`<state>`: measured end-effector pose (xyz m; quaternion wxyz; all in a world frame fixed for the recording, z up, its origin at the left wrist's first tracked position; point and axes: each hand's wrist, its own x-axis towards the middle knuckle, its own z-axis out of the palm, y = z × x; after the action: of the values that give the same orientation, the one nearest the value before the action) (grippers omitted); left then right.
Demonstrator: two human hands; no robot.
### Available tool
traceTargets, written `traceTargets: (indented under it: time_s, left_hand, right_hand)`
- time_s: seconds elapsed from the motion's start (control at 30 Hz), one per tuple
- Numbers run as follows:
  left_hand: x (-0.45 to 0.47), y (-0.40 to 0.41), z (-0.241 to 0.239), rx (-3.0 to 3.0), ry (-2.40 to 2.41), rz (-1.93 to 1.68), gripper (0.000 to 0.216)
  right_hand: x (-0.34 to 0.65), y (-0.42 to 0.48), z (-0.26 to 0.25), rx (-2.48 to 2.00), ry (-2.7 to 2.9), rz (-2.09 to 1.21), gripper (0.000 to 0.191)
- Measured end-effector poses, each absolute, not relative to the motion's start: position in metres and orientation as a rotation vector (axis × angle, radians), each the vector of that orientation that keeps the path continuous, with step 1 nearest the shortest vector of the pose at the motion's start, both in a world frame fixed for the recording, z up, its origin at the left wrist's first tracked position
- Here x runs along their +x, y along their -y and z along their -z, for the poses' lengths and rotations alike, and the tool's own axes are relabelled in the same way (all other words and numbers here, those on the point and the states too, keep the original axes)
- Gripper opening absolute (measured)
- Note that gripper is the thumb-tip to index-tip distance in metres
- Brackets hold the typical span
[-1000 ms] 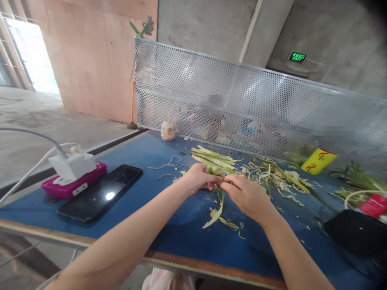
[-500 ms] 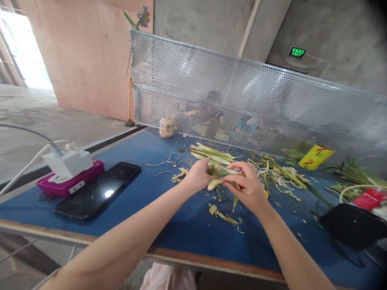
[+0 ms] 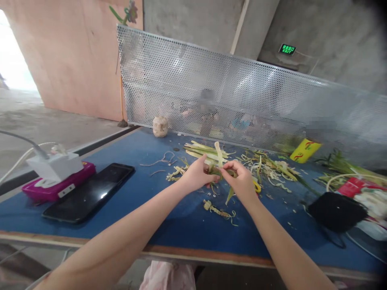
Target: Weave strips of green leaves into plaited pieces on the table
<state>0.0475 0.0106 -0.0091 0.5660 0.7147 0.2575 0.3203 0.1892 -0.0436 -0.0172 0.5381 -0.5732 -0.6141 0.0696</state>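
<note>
My left hand [image 3: 199,176] pinches a small bundle of green leaf strips over the middle of the table. Close on its right, my right hand [image 3: 241,181] has thumb and fingers closed on a pale leaf strip [image 3: 218,153], whose free end sticks up between the hands. A narrow green strip hangs down under the right hand. Behind that wrist shows part of a yellow loop [image 3: 257,186], mostly hidden. Beyond my hands lies a pile of long cut leaf strips [image 3: 196,148]. Nearer me is a knotted, plaited piece [image 3: 218,209] with thin loose ends.
On the left are a black phone [image 3: 90,191] and a magenta power strip [image 3: 57,185] with white plugs. A wrapped roll [image 3: 160,126] stands by the perforated metal screen [image 3: 181,80]. Leaf scraps [image 3: 272,165], a yellow packet [image 3: 305,150] and a black pouch [image 3: 335,211] are rightward.
The pale strip's end, low between my hands before, now points upward. My right hand has come in closer to the left. The whole view has shifted slightly.
</note>
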Motion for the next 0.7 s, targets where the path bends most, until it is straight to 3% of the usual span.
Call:
traceTargets:
  time_s: [0.3,0.5,0.6,0.7]
  left_hand:
    - [0.048,-0.008,0.005,1.701,-0.73,-0.82,0.083]
    - [0.046,-0.008,-0.003,1.581,-0.766,-0.837,0.056]
    - [0.044,-0.008,-0.004,1.561,-0.764,-0.817,0.045]
    - [0.042,-0.009,-0.001,1.612,-0.774,-0.794,0.054]
  right_hand:
    - [0.189,0.044,0.014,-1.374,1.411,-0.376,0.019]
    - [0.192,0.054,0.005,-1.23,1.701,-0.183,0.011]
    - [0.197,0.06,-0.001,-1.139,1.908,-0.2,0.015]
    - [0.201,0.06,-0.002,-1.121,2.009,-0.195,0.025]
